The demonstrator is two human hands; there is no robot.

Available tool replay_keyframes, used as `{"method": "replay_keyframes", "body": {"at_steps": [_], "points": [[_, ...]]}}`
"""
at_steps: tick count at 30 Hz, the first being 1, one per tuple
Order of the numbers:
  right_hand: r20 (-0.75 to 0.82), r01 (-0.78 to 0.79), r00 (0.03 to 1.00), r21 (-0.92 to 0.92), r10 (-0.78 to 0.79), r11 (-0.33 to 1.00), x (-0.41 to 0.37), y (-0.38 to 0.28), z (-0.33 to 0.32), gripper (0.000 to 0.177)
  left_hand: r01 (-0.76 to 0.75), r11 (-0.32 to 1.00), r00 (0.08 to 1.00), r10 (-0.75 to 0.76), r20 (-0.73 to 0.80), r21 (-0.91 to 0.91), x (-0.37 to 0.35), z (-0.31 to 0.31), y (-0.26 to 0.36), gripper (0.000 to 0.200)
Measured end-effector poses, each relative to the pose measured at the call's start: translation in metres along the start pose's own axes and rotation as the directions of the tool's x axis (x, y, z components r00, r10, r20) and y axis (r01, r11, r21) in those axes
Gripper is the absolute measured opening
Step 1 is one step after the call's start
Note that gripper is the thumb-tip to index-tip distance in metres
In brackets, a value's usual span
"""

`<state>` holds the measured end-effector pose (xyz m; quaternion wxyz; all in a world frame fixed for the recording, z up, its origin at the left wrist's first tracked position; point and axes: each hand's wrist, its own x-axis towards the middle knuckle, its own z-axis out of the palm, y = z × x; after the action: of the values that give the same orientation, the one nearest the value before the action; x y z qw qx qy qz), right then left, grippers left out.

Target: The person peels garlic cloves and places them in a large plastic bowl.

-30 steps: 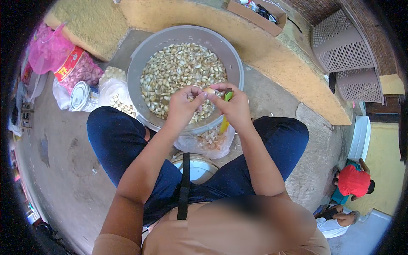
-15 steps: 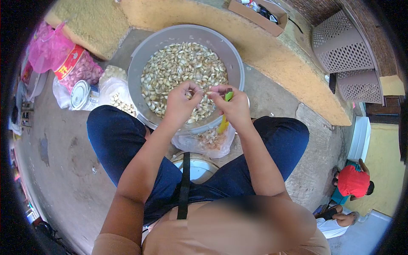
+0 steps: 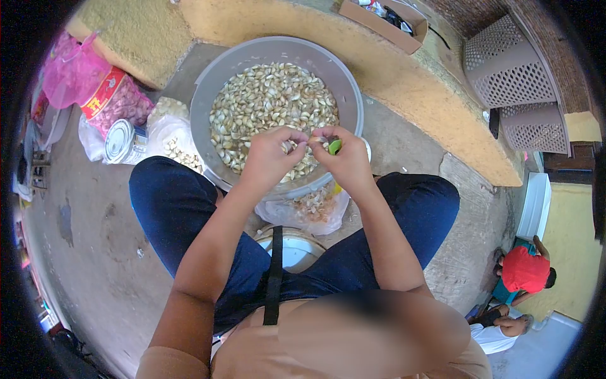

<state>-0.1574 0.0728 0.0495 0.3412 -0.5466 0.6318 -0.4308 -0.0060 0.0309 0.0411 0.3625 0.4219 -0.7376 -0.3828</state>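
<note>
A large grey tub (image 3: 199,104) stands in front of me, with many garlic cloves (image 3: 271,95) in it. Over its near part my two hands meet at the fingertips. My left hand (image 3: 276,155) is closed, its fingers pinched round a small clove. My right hand (image 3: 344,158) pinches a clove (image 3: 320,140) and also grips a knife with a green and yellow handle (image 3: 334,146), mostly hidden by the palm. Below the tub, a clear plastic bag (image 3: 328,218) holds papery skins (image 3: 315,203). Pale cloves (image 3: 181,153) lie in a white bag at the tub's left.
A pink mesh sack (image 3: 123,104) and a tin can (image 3: 120,142) stand at the left. Between my knees is a white bucket (image 3: 297,249). A cardboard box (image 3: 385,26) rests on the yellow ledge (image 3: 435,101). Two people (image 3: 525,268) are at the lower right.
My hands have come together at the fingertips. The right hand has turned, and the knife handle now shows less, its yellow part mostly out of sight.
</note>
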Motion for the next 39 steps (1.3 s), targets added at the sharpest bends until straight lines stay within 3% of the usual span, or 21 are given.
{"method": "replay_keyframes", "body": {"at_steps": [9, 15, 23, 24, 27, 29, 33, 39], "points": [[0.007, 0.132, 0.991, -0.038, -0.132, 0.991, -0.001, -0.006, -0.002, 0.021, 0.312, 0.925, 0.949, -0.294, 0.112, -0.219, 0.001, 0.001, -0.004, 0.009], [0.007, 0.155, 0.988, -0.056, -0.155, 0.986, -0.003, -0.012, -0.001, 0.02, 0.298, 0.932, 0.954, -0.28, 0.111, -0.206, 0.002, 0.0, -0.004, 0.007], [0.032, 0.156, 0.987, 0.026, -0.157, 0.987, -0.004, -0.011, -0.001, 0.019, 0.335, 0.87, 0.94, -0.282, 0.193, -0.362, 0.002, 0.003, -0.005, 0.005], [0.043, 0.084, 0.995, 0.085, -0.088, 0.993, -0.003, -0.011, -0.001, 0.02, 0.335, 0.864, 0.939, -0.277, 0.202, -0.376, 0.002, 0.003, -0.006, 0.005], [0.106, -0.146, 0.987, 0.25, 0.123, 0.957, -0.002, -0.011, -0.001, 0.022, 0.544, 0.65, 0.839, -0.415, 0.353, -0.531, 0.004, 0.0, -0.003, 0.007], [0.176, -0.304, 0.95, 0.344, 0.257, 0.888, 0.0, -0.007, 0.0, 0.024, 0.553, 0.675, 0.833, -0.437, 0.34, -0.489, 0.003, 0.003, -0.003, 0.008], [0.17, -0.277, 0.958, 0.331, 0.232, 0.902, 0.0, -0.005, 0.001, 0.028, 0.559, 0.72, 0.828, -0.452, 0.333, -0.411, 0.003, 0.004, -0.002, 0.01], [0.165, -0.312, 0.948, 0.303, 0.272, 0.901, 0.0, -0.002, 0.002, 0.029, 0.558, 0.613, 0.829, -0.445, 0.338, -0.559, 0.004, 0.001, -0.003, 0.009]]}}
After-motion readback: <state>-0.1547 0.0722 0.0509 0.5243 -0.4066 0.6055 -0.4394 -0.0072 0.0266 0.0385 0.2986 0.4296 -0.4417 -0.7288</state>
